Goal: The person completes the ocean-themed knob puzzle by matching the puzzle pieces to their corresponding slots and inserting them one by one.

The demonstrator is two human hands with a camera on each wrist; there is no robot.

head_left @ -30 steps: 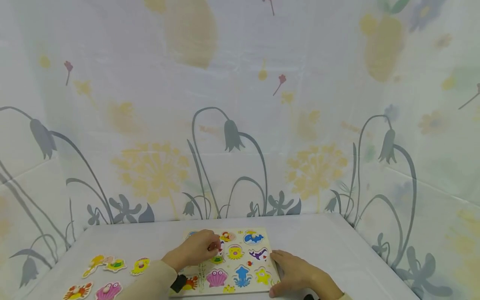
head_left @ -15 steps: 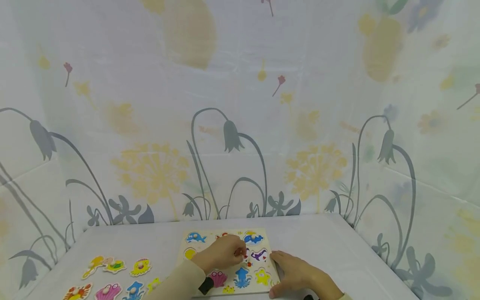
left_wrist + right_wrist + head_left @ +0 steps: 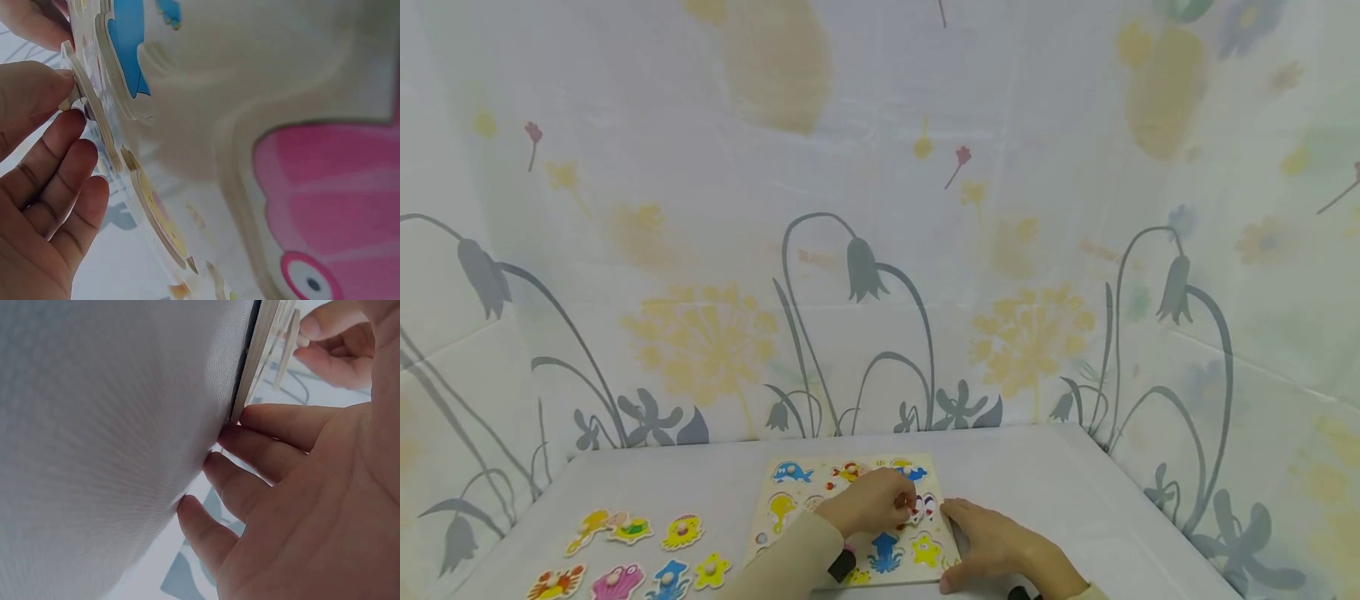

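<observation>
The left hand [image 3: 868, 500] pinches a piece [image 3: 97, 112] by its knob between thumb and forefinger, its other fingers bent loosely beneath. The piece stands over the right part of the board [image 3: 895, 577], beside a purple-and-white picture; whether it touches the board, I cannot tell.

The right hand [image 3: 988, 537] rests against the board's right edge, fingers extended, thumb by the near right corner, fingertips on the cloth. The two hands are near each other but apart.

The board lies roughly midway between the left and right edges of the tabletop [image 3: 1037, 483], just inside the far edge. Along the board's own far edge sit a dolphin [image 3: 792, 473], a fish [image 3: 850, 472] and a whale [image 3: 917, 472], the last partly behind the left hand.

Toward the tabletop's left edge lie a seahorse [image 3: 589, 532] and a turtle [image 3: 632, 530], touching, with an octopus [image 3: 683, 533] to their right. Nearer are a crab [image 3: 556, 583], a shell [image 3: 617, 583], a squid [image 3: 668, 581] and a starfish [image 3: 712, 571].
</observation>
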